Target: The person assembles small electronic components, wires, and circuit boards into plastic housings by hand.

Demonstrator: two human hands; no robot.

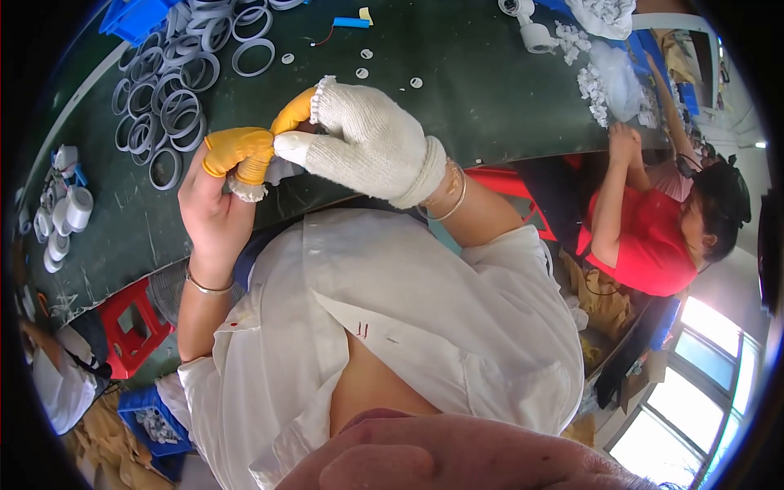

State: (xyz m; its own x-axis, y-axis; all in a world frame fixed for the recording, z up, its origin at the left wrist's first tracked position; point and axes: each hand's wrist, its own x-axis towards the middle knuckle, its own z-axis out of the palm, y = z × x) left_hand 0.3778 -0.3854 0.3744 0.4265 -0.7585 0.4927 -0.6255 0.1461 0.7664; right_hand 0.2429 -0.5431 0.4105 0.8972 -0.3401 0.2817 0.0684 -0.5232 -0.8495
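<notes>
My left hand (219, 192) is bare at the palm and wears orange finger covers (241, 155) with a frilled white edge. A white knitted glove (367, 147) covers my right hand (359, 143), and an orange cover with a frilled rim sits on one of its fingers. Both hands meet fingertip to fingertip over the table's near edge, fingers bent and pinched together. The white tip of my right thumb presses against the orange covers of the left hand. Something pale grey (282, 170) shows just below the fingertips. What lies within the pinch is hidden.
Many grey rings (175, 102) lie heaped on the dark green table (490, 98) at left. White cylindrical parts (77, 208) stand at far left. Small white discs (362, 73) and a blue cylinder with a wire (351, 23) lie beyond my hands. A person in red (645, 229) sits at right.
</notes>
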